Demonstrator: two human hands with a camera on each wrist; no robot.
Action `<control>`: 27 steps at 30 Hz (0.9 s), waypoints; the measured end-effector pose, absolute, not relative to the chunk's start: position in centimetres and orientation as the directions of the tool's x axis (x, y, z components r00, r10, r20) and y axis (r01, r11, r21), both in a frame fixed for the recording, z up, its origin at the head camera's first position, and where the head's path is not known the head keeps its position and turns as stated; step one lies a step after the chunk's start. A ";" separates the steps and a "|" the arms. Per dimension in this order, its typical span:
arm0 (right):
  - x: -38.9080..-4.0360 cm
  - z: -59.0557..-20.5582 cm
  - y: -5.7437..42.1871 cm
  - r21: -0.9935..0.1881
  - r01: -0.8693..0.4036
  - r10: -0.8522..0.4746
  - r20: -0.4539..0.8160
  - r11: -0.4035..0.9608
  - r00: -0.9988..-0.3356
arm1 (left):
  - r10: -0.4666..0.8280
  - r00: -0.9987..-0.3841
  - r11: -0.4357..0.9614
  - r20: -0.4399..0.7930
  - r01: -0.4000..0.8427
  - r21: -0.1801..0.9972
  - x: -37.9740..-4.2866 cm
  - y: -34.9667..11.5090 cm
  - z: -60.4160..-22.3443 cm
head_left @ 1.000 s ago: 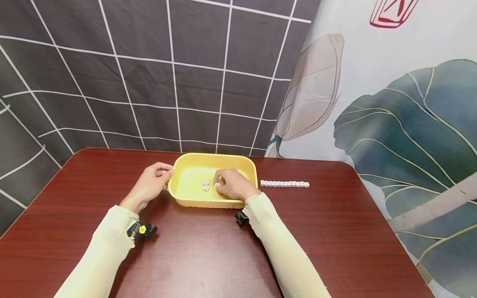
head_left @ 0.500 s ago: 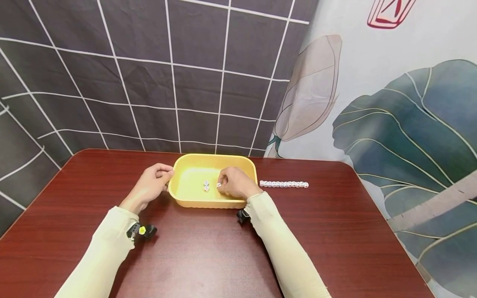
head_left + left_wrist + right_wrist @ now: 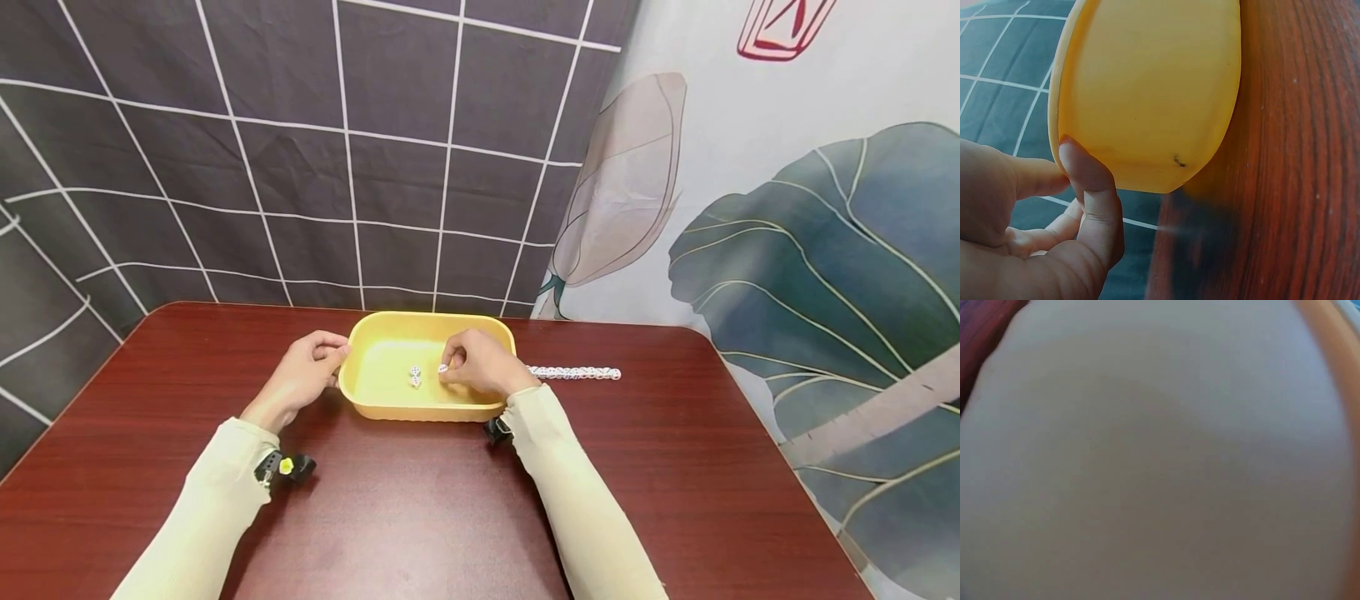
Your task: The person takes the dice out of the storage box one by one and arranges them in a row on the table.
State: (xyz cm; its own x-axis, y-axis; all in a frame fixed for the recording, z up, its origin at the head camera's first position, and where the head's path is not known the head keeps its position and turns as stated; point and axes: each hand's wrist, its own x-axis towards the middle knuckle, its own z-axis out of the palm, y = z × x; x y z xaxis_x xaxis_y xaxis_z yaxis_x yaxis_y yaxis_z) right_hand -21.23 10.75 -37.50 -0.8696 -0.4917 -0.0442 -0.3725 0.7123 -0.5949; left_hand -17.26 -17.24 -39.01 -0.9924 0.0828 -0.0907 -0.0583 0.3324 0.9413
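My left hand (image 3: 300,371) pinches the left rim of a yellow plastic tray (image 3: 420,412). Thumb and fingers (image 3: 1092,175) meet at the edge of its wall in the left wrist view. Inside the tray, my right hand (image 3: 486,364) holds a white die (image 3: 443,368) between thumb and fingertips, low over the floor. Two more white dice (image 3: 415,377) lie close together left of it, one behind the other. A pale, blurred surface fills most of the right wrist view, and the right hand's fingers are hidden there.
To the right of the tray, a straight row of several white dice (image 3: 577,373) lies on the dark red wooden table (image 3: 390,508); my right hand overlaps its near end. Behind the table hang a dark grid-patterned cloth (image 3: 285,167) and a leaf-printed cloth (image 3: 825,233).
My right hand has shifted slightly right within the tray and lifted a little, carrying the die with it. The left hand stays at the rim; the two dice have not moved.
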 end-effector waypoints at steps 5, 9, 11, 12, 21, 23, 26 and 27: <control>-21.4 -37.0 11.2 -0.593 -0.412 -0.509 0.004 0.692 -0.861 | 0.083 -0.993 0.332 -0.088 -0.055 0.942 -17.3 -17.2 -39.0; -21.5 -36.8 11.6 -0.604 -0.412 -0.508 0.014 0.682 -0.861 | 0.083 -0.993 0.332 -0.087 -0.055 0.942 -17.2 -17.2 -39.0; -21.5 -36.6 11.7 -0.611 -0.407 -0.505 0.015 0.678 -0.863 | 0.083 -0.993 0.331 -0.086 -0.054 0.942 -17.2 -17.2 -39.0; -21.5 -36.6 11.8 -0.615 -0.403 -0.502 0.014 0.678 -0.865 | 0.083 -0.993 0.331 -0.086 -0.054 0.942 -17.2 -17.2 -39.0; -21.7 -36.0 12.7 -0.592 -0.406 -0.472 0.048 0.697 -0.880 | 0.082 -0.993 0.335 -0.087 -0.054 0.941 -17.1 -17.1 -38.9; -21.7 -35.8 12.9 -0.588 -0.404 -0.467 0.049 0.701 -0.883 | 0.082 -0.993 0.335 -0.087 -0.055 0.941 -17.1 -17.1 -38.9; -21.6 -35.5 13.3 -0.585 -0.398 -0.458 0.051 0.707 -0.887 | 0.084 -0.992 0.333 -0.090 -0.057 0.941 -17.2 -17.1 -38.9; -21.6 -35.4 13.4 -0.584 -0.397 -0.455 0.053 0.708 -0.889 | 0.084 -0.992 0.332 -0.090 -0.057 0.941 -17.2 -17.2 -38.9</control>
